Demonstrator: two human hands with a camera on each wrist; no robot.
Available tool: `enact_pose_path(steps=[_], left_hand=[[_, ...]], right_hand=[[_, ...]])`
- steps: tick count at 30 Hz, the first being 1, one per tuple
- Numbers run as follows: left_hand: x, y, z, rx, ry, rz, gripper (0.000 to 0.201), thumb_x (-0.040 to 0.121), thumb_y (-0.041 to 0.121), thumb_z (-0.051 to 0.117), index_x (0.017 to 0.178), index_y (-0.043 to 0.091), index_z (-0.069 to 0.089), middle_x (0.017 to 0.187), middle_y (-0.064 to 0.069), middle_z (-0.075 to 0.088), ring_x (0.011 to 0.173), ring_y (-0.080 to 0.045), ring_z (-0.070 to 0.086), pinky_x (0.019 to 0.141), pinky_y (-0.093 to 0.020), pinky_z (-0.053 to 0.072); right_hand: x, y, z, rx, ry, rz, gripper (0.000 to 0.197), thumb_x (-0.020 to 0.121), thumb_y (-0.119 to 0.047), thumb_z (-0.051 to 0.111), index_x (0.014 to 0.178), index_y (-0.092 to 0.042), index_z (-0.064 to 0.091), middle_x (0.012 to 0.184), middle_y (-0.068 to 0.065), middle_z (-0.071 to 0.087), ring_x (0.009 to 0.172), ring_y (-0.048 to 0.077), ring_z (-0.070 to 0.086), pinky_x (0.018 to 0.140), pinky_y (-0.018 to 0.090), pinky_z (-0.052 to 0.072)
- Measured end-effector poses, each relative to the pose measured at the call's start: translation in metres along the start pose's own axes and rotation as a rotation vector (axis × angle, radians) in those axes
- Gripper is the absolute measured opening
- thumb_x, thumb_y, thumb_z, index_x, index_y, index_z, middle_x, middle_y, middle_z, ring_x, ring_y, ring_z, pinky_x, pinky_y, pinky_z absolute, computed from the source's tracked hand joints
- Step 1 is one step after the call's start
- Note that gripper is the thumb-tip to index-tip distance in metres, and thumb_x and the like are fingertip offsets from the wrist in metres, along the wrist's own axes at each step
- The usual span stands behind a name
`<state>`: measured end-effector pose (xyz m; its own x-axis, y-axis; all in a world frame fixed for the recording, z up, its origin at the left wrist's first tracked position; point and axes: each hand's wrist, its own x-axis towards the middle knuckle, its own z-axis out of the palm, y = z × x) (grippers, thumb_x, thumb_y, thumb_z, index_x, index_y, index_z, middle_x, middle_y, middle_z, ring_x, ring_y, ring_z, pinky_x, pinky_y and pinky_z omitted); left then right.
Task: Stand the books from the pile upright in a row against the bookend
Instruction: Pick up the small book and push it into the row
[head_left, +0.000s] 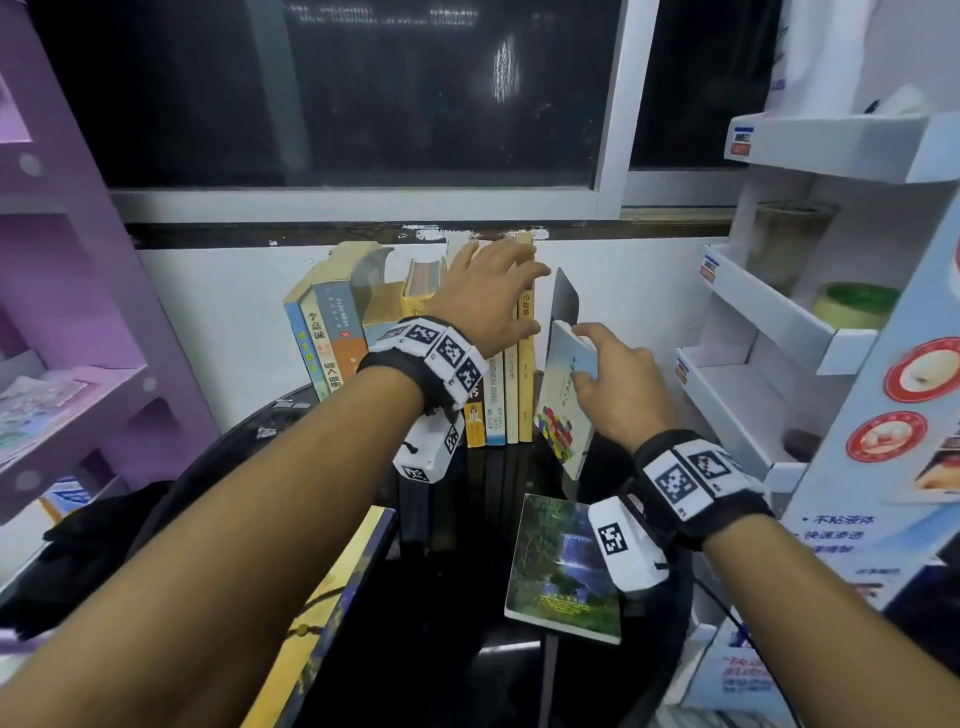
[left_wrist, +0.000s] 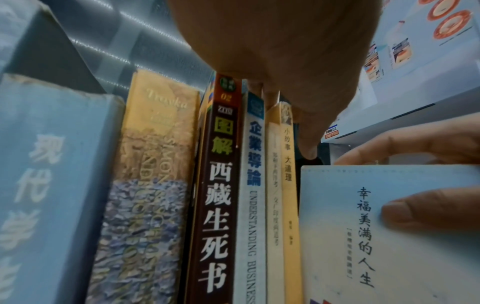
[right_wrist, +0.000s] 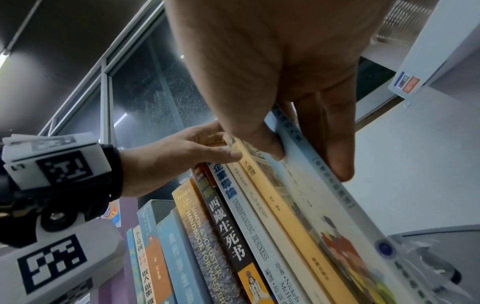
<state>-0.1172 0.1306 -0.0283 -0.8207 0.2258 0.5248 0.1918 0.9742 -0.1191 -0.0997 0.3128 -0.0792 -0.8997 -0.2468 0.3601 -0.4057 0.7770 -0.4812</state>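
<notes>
A row of upright books (head_left: 332, 343) stands against the white wall at the back of the black round table (head_left: 441, 649). My left hand (head_left: 493, 291) lies spread over the tops of the row's right-hand books (left_wrist: 223, 195), thumb on a yellow spine (head_left: 525, 384). Just right of that spine my right hand (head_left: 608, 384) grips a light blue book (head_left: 561, 410), tilted, thumb on its front cover (left_wrist: 350, 236). The dark metal bookend (head_left: 563, 301) stands right behind this book. A green waterfall book (head_left: 563, 561) lies flat near the front.
A large book with a yellow edge (head_left: 343, 587) lies at the table's left under my left forearm. White display shelves (head_left: 779, 322) stand close on the right and a purple shelf unit (head_left: 78, 312) on the left. A dark window runs above the wall.
</notes>
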Motion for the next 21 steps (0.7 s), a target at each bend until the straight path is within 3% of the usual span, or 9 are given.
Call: enact_pose_path(steps=[3, 6, 9, 13, 17, 21], left_hand=[[0.001, -0.003, 0.007, 0.012, 0.019, -0.020, 0.072, 0.084, 0.048, 0.062, 0.145, 0.029, 0.031, 0.152, 0.002, 0.035, 0.142, -0.018, 0.027, 0.117, -0.042, 0.011], [0.002, -0.004, 0.011, 0.015, 0.034, -0.055, 0.080, 0.083, 0.043, 0.066, 0.148, 0.023, 0.025, 0.152, 0.002, 0.037, 0.139, -0.017, 0.034, 0.115, -0.038, 0.013], [0.002, -0.004, 0.015, 0.020, 0.058, -0.049, 0.080, 0.080, 0.038, 0.070, 0.147, 0.022, 0.028, 0.151, 0.002, 0.039, 0.135, -0.017, 0.040, 0.114, -0.037, 0.016], [0.001, -0.007, 0.019, 0.036, 0.096, -0.043, 0.078, 0.078, 0.037, 0.072, 0.145, 0.023, 0.033, 0.148, 0.002, 0.042, 0.130, -0.018, 0.046, 0.111, -0.035, 0.019], [0.002, -0.009, 0.020, 0.015, 0.110, -0.040, 0.078, 0.076, 0.037, 0.075, 0.142, 0.024, 0.037, 0.143, 0.002, 0.046, 0.123, -0.020, 0.051, 0.110, -0.035, 0.022], [0.000, -0.012, 0.022, 0.008, 0.109, -0.038, 0.078, 0.077, 0.037, 0.074, 0.144, 0.024, 0.036, 0.142, 0.001, 0.045, 0.123, -0.020, 0.051, 0.113, -0.035, 0.017]], right_hand=[[0.009, -0.001, 0.012, 0.011, 0.005, -0.004, 0.048, 0.094, -0.021, 0.056, 0.138, -0.028, 0.040, 0.111, 0.016, 0.064, 0.094, 0.035, 0.064, 0.077, 0.043, 0.056], [0.018, 0.001, 0.023, 0.028, 0.001, -0.002, 0.047, 0.095, -0.020, 0.055, 0.139, -0.027, 0.040, 0.111, 0.017, 0.064, 0.095, 0.035, 0.063, 0.081, 0.042, 0.055], [0.026, 0.001, 0.032, 0.057, -0.017, 0.001, 0.046, 0.095, -0.020, 0.055, 0.139, -0.026, 0.041, 0.115, 0.016, 0.062, 0.098, 0.034, 0.061, 0.081, 0.038, 0.051], [0.037, 0.004, 0.042, 0.112, -0.006, 0.006, 0.045, 0.095, -0.021, 0.056, 0.137, -0.027, 0.043, 0.117, 0.015, 0.062, 0.100, 0.035, 0.062, 0.085, 0.042, 0.055], [0.046, 0.008, 0.052, 0.176, -0.006, 0.014, 0.045, 0.095, -0.018, 0.056, 0.138, -0.026, 0.044, 0.118, 0.014, 0.062, 0.105, 0.031, 0.057, 0.089, 0.036, 0.048], [0.053, 0.009, 0.060, 0.272, -0.044, 0.003, 0.047, 0.094, -0.019, 0.056, 0.138, -0.029, 0.044, 0.120, 0.011, 0.060, 0.100, 0.023, 0.057, 0.083, 0.027, 0.047]])
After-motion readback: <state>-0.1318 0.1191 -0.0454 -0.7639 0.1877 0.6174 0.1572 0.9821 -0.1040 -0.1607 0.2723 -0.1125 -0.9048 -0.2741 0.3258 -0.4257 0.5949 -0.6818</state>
